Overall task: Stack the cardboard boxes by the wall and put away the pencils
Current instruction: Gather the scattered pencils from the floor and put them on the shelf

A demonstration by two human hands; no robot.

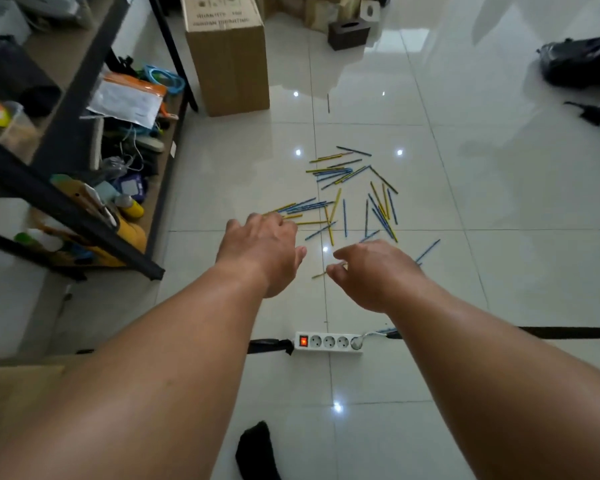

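The left grip (260, 251) reaches forward palm down with its fingers relaxed and spread, holding nothing, its fingertips over the near left end of the scattered pencils (352, 195). The right grip (371, 271) hangs just beside it with the fingers curled downward and the thumb near the forefinger. A yellow pencil (321, 273) runs from the floor up to that thumb, but I cannot tell whether it is pinched or merely lies behind the hand. The blue and yellow pencils lie loose and crossed on the glossy white tiled floor (465, 188) ahead of both hands, and one stray pencil (328, 102) lies well apart, farther off. Just left of that stray one a tall cardboard box (227, 64) stands upright on the floor, beside the leg of a black shelf rack (70, 109) crowded with clutter. Below the forearms lies a white power strip (328, 342) with its red switch lit. A black cloth (257, 452) lies nearer the bottom edge, and a black bag (582, 60) sits far off on the right.
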